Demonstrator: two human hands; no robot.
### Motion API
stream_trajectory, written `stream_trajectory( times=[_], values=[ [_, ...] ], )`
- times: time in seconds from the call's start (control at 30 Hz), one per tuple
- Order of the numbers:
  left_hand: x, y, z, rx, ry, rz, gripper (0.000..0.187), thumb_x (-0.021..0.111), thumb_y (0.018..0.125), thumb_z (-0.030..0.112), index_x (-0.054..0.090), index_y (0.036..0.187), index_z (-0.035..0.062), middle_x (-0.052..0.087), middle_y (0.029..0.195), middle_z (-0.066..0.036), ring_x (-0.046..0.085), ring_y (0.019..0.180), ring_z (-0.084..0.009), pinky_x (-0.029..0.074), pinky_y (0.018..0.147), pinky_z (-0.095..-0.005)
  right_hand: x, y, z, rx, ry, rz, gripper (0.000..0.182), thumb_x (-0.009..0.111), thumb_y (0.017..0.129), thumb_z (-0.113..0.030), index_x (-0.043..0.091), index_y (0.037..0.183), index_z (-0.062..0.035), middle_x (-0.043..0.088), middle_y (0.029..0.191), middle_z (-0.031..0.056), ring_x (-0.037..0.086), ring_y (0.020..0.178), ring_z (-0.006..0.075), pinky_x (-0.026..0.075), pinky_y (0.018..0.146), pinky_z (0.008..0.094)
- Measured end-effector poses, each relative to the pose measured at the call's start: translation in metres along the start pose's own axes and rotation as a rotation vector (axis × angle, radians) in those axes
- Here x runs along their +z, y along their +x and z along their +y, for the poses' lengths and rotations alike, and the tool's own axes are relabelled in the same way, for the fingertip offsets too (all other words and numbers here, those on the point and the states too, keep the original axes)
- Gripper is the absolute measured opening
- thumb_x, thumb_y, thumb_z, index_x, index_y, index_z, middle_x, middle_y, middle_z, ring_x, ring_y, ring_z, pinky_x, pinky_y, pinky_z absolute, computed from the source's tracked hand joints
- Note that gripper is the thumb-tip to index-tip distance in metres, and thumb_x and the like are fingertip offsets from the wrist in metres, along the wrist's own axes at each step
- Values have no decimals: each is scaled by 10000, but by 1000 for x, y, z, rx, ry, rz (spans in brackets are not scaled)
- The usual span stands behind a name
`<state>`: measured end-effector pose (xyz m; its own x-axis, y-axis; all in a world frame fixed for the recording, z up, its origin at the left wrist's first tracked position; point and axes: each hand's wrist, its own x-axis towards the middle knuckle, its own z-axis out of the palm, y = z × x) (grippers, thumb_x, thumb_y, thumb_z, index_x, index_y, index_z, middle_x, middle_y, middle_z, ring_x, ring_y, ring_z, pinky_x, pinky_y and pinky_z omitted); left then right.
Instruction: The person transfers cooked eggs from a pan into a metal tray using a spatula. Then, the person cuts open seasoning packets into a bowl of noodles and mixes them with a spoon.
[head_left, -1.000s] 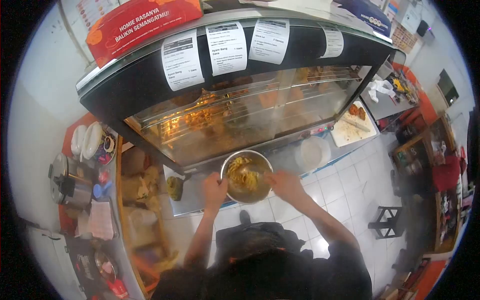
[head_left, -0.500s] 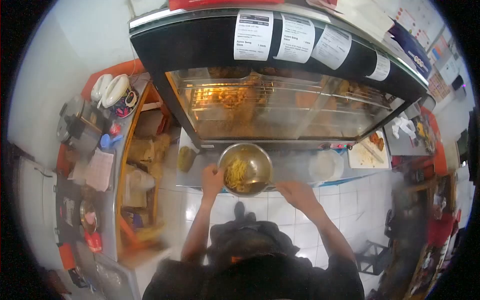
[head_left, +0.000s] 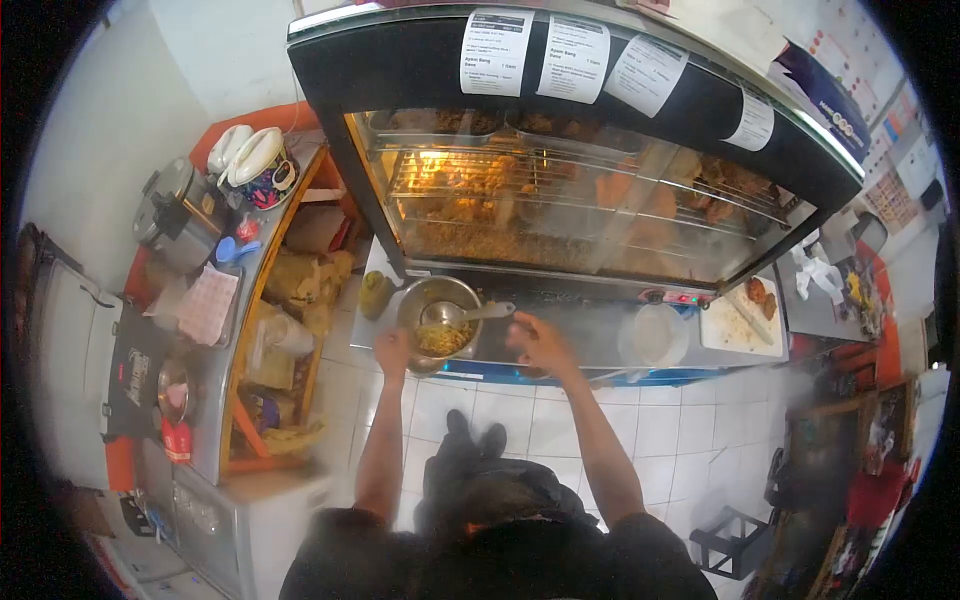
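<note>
A round metal bowl (head_left: 412, 300) sits at the counter's front edge, with yellowish noodle-like strands (head_left: 440, 340) inside. My left hand (head_left: 392, 352) is closed on the bowl's left rim. A ladle (head_left: 490, 311) rests in the bowl, its pale handle sticking out over the right rim. Just right of that handle is my right hand (head_left: 542, 345), fingers apart and holding nothing. Beside the bowl, on its left, stands a greenish lumpy bag or jar (head_left: 375, 295) whose kind I cannot make out.
A glass food warmer (head_left: 590, 200) with fried food stands behind the counter strip (head_left: 560, 340). To the right are a white round container (head_left: 654, 335) and a cutting board (head_left: 735, 325) with a knife. A shelved side counter (head_left: 285, 225) is on the left.
The bowl has moved left and sits at the counter edge. My right hand has let go of the ladle, which now leans toward the right rim. My left hand stays on the rim.
</note>
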<state>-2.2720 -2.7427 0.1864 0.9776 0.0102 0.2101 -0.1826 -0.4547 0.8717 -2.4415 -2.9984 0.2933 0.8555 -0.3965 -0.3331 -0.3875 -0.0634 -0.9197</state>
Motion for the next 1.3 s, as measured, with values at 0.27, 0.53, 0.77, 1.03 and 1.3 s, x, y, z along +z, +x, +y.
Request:
stream_trajectory(
  times=[0.27,0.53,0.77,1.03,1.3],
  values=[
    [16,22,-59,6,-15,116,377,650,804,245,462,604,-14,432,536,-101,439,557,-172,363,538,-385,-15,-4,23,14,51,-221,347,549,931,-177,524,1262,-77,645,854,41,587,608,115,472,532,245],
    [-4,-22,-16,-217,-366,260,238,568,894,203,561,947,-28,598,848,-157,558,828,-249,436,795,-395,-45,-77,-241,-403,-208,-418,301,576,840,-30,573,1137,-75,619,873,57,589,803,113,474,713,264],
    [-68,-133,-80,-369,-82,-380,281,569,891,179,530,1119,19,578,1055,-110,562,965,-206,473,838,-380,137,-96,-132,-695,-329,-1234,395,608,804,-111,559,1196,-103,608,1083,134,590,983,237,465,858,347],
    [-283,-278,-92,-484,-161,-708,304,572,878,215,580,1105,15,636,1009,-101,606,942,-192,492,838,-348,339,-278,-69,-513,-457,-2013,445,639,841,-325,580,1240,-138,680,1027,127,622,959,299,459,872,391],
    [-656,-553,-21,-582,-218,-149,332,687,828,339,665,1055,97,679,1045,-50,622,976,-177,477,865,-355,672,-325,153,-886,-821,-1474,664,565,766,-51,358,1397,-64,420,1395,184,448,1242,298,346,1053,387]
  ],
)
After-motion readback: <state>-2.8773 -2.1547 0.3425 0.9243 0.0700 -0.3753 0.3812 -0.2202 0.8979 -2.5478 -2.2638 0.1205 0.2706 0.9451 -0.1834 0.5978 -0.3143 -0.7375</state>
